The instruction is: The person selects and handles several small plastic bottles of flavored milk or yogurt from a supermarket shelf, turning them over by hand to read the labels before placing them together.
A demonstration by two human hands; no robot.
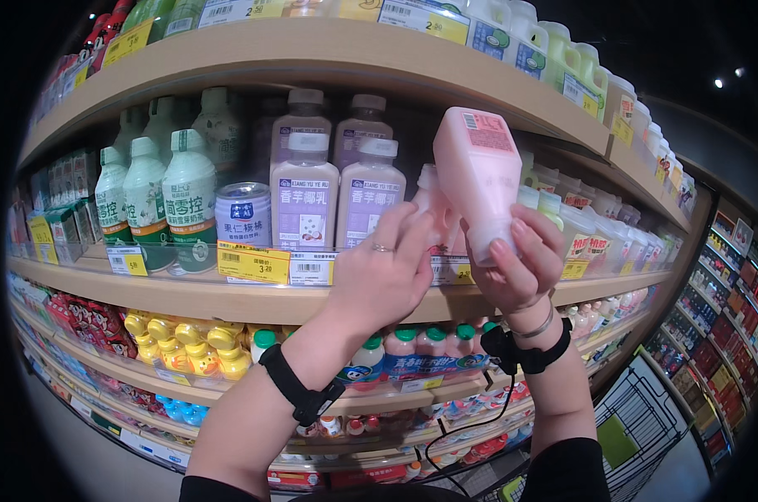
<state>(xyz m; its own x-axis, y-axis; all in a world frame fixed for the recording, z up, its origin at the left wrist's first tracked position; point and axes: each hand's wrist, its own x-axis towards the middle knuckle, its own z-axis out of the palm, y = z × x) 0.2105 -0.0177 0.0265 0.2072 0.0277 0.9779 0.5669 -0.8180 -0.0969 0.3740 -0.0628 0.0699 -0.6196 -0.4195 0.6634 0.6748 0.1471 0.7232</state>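
My right hand [525, 263] is closed around the cap end of a pink plastic bottle [483, 167]. The bottle is tipped, its capped end down towards me and its base, with a printed label, facing up. My left hand [383, 272], a ring on one finger, reaches to the shelf front with its fingers stretched out. Just beyond its fingertips another pink bottle [430, 199] stands on the shelf, partly hidden; I cannot tell whether they touch. Left of it stand several lilac-labelled bottles [304, 199] with pale caps.
A blue-and-white can [243, 216] and green-white bottles [188, 205] share this wooden shelf [262, 303]. Price tags line its edge. Yellow-capped bottles [197, 347] fill the shelf below. White tubs [584, 238] stand to the right. A shopping cart [647, 406] is at lower right.
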